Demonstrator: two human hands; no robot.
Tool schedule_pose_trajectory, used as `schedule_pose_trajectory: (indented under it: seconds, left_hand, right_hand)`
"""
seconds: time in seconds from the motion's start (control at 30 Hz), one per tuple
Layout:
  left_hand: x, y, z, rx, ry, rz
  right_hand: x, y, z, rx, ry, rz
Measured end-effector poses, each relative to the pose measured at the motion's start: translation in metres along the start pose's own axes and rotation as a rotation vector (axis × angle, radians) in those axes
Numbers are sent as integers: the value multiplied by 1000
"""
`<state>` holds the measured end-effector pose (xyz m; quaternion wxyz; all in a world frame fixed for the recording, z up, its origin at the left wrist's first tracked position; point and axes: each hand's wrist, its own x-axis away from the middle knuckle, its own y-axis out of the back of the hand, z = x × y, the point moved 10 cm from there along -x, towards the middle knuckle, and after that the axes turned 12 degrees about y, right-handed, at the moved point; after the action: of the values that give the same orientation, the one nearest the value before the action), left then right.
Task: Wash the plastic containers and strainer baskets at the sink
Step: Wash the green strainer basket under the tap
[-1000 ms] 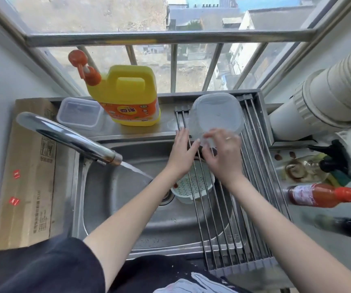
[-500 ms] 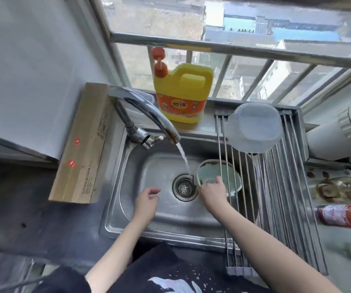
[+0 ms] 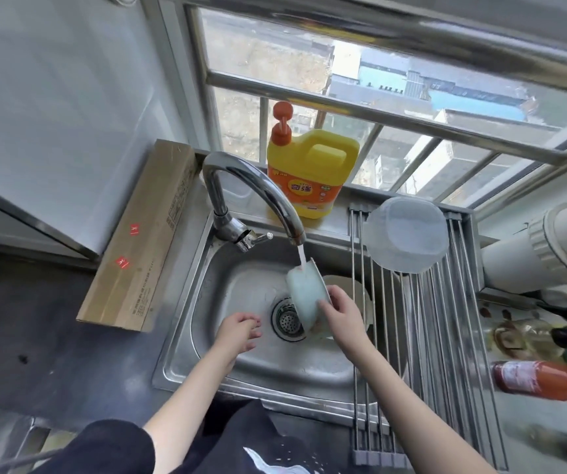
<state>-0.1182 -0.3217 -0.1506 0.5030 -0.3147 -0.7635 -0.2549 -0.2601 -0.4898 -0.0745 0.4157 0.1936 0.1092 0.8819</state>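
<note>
Tilted strainer basket (image 3: 304, 297) under running faucet (image 3: 258, 193)

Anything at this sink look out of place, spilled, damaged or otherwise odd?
Nothing stands out. The right hand holds a pale green bowl tilted under the running tap; the left hand hangs empty over the sink. A clear container rests upside down on the rack.

Pale green strainer basket (image 3: 304, 297) tilted on edge beneath the faucet (image 3: 258, 196) stream; clear plastic container (image 3: 408, 234) inverted right of the faucet.
</note>
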Motion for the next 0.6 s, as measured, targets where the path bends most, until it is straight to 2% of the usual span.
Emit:
schedule_pose_trajectory:
  seconds: [0.1,0.33,0.4,0.5,0.6]
  left_hand:
    - [2,-1,4,51,51,32]
    - [2,7,3,108,90,38]
    - [5,11,-2,129,77,29]
    - [19,26,-22,135,-21,-46]
    - [44,38,-48,62,-117,-102]
  right_hand:
    - [5,7,0,-279,-68,-52]
    - [-1,-4,10,-608,-165,-92]
    - [-5,-9,24,-482,-98,-45]
    - [-6,-21,54,38,145,54]
    - [7,-46,82,467,475,122]
